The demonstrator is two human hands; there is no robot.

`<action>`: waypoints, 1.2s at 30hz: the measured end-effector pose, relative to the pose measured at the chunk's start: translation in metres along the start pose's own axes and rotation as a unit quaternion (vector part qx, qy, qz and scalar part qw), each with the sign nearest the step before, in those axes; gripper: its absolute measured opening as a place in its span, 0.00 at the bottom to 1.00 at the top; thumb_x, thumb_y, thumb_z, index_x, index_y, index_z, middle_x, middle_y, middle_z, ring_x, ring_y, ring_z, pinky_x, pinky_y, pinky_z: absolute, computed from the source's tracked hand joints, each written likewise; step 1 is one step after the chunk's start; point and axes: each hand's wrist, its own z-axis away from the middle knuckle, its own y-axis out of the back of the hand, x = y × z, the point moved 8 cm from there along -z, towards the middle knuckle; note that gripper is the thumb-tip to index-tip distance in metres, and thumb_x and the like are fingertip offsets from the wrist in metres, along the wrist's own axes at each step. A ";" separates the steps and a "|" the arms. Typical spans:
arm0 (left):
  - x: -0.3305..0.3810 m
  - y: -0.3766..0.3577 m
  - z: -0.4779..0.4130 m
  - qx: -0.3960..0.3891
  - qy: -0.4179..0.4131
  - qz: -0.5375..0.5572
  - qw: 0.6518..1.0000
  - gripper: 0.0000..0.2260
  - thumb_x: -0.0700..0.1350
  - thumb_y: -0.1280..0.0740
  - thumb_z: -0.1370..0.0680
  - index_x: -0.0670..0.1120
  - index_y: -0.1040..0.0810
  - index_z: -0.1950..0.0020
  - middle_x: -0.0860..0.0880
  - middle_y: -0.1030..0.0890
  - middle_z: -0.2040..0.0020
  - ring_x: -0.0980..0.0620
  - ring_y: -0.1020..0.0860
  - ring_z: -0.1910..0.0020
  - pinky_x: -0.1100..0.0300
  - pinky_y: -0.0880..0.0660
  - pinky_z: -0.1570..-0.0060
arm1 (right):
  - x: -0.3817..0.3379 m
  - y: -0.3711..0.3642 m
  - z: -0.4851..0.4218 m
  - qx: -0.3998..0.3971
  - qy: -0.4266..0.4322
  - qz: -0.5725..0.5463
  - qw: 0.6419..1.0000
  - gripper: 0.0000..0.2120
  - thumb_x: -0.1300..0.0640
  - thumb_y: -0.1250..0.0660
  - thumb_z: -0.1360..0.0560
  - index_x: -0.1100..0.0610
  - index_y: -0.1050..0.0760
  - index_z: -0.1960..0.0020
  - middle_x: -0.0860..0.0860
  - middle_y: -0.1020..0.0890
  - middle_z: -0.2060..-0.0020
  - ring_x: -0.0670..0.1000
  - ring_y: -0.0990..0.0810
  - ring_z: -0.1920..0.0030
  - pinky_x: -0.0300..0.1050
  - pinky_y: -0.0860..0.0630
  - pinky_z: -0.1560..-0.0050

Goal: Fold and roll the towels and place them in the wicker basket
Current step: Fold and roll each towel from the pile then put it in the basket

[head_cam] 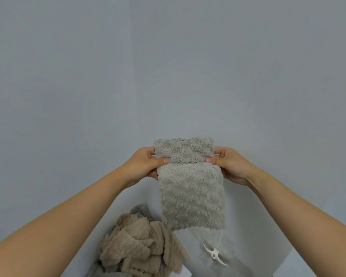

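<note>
I see soft, even, slightly dim light with no glare. Around the grey towel the picture is sharp; a faint shadow lies below it on the pale surface. Towards the frame edges, forearms bow outward from wide-angle distortion

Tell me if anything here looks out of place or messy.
The beige towels lie in a crumpled heap below the left hand, unfolded. A white plastic piece lies near them; I cannot tell what it is. The grey towel held by both hands looks tidy.
</note>
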 end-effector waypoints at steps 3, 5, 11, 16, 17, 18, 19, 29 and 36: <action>-0.003 0.007 -0.001 0.014 -0.001 0.034 0.999 0.10 0.36 0.31 0.25 0.42 0.21 0.44 0.48 0.24 0.72 0.53 0.26 0.74 0.64 0.24 0.73 | 0.004 -0.002 -0.004 0.006 -0.004 -0.073 0.997 0.18 0.65 0.33 0.33 0.64 0.23 0.44 0.56 0.15 0.53 0.50 0.15 0.57 0.42 0.18 0.56; -0.004 0.008 -0.002 0.011 -0.008 0.074 0.997 0.10 0.34 0.33 0.24 0.43 0.21 0.45 0.45 0.16 0.62 0.52 0.20 0.68 0.61 0.20 0.66 | 0.006 -0.002 -0.006 0.014 -0.006 -0.106 0.994 0.16 0.66 0.36 0.31 0.66 0.24 0.44 0.57 0.15 0.55 0.51 0.15 0.59 0.41 0.18 0.61; -0.007 0.009 -0.005 0.014 -0.019 0.179 0.984 0.11 0.32 0.37 0.23 0.42 0.19 0.46 0.44 0.15 0.53 0.53 0.18 0.62 0.64 0.20 0.62 | 0.011 -0.002 -0.013 -0.012 0.004 -0.164 0.986 0.27 0.61 0.17 0.45 0.63 0.18 0.48 0.60 0.16 0.51 0.55 0.15 0.55 0.47 0.18 0.57; -0.011 0.008 -0.009 0.011 0.019 0.232 0.972 0.15 0.31 0.44 0.21 0.41 0.19 0.47 0.42 0.18 0.52 0.48 0.21 0.59 0.58 0.20 0.59 | 0.011 -0.007 -0.016 -0.020 -0.011 -0.212 0.977 0.21 0.68 0.26 0.40 0.64 0.19 0.46 0.63 0.18 0.49 0.57 0.16 0.53 0.50 0.18 0.53; -0.011 0.007 -0.009 0.001 0.034 0.241 0.970 0.15 0.32 0.45 0.21 0.41 0.20 0.47 0.42 0.19 0.51 0.47 0.21 0.58 0.57 0.20 0.58 | 0.010 -0.008 -0.016 -0.009 -0.013 -0.216 0.976 0.19 0.69 0.30 0.37 0.65 0.19 0.46 0.63 0.18 0.49 0.57 0.16 0.53 0.50 0.18 0.52; -0.011 0.006 -0.008 -0.008 0.049 0.251 0.967 0.15 0.34 0.46 0.22 0.41 0.21 0.47 0.43 0.19 0.52 0.47 0.20 0.59 0.56 0.20 0.59 | 0.010 -0.006 -0.017 0.004 -0.015 -0.226 0.974 0.18 0.68 0.33 0.36 0.66 0.21 0.46 0.63 0.18 0.48 0.57 0.16 0.52 0.51 0.19 0.49; -0.011 0.007 -0.008 -0.010 0.064 0.260 0.963 0.13 0.37 0.46 0.22 0.41 0.22 0.50 0.44 0.19 0.55 0.47 0.20 0.62 0.56 0.20 0.61 | 0.011 -0.003 -0.019 0.015 -0.016 -0.242 0.970 0.18 0.66 0.33 0.36 0.67 0.23 0.46 0.64 0.19 0.48 0.58 0.17 0.51 0.51 0.20 0.47; -0.011 0.023 -0.017 0.088 0.037 0.001 0.995 0.13 0.37 0.25 0.30 0.48 0.25 0.50 0.45 0.26 0.53 0.50 0.25 0.60 0.58 0.23 0.60 | -0.002 -0.004 -0.017 0.085 0.030 -0.031 0.995 0.10 0.75 0.36 0.28 0.62 0.24 0.53 0.56 0.22 0.58 0.52 0.22 0.58 0.41 0.23 0.58; -0.029 -0.004 -0.014 -0.064 0.091 0.043 0.993 0.30 0.48 0.22 0.38 0.46 0.24 0.39 0.49 0.21 0.39 0.51 0.24 0.41 0.56 0.31 0.41 | -0.009 0.005 -0.018 0.115 0.050 -0.085 0.989 0.11 0.77 0.39 0.29 0.69 0.23 0.50 0.55 0.15 0.63 0.50 0.16 0.62 0.38 0.20 0.60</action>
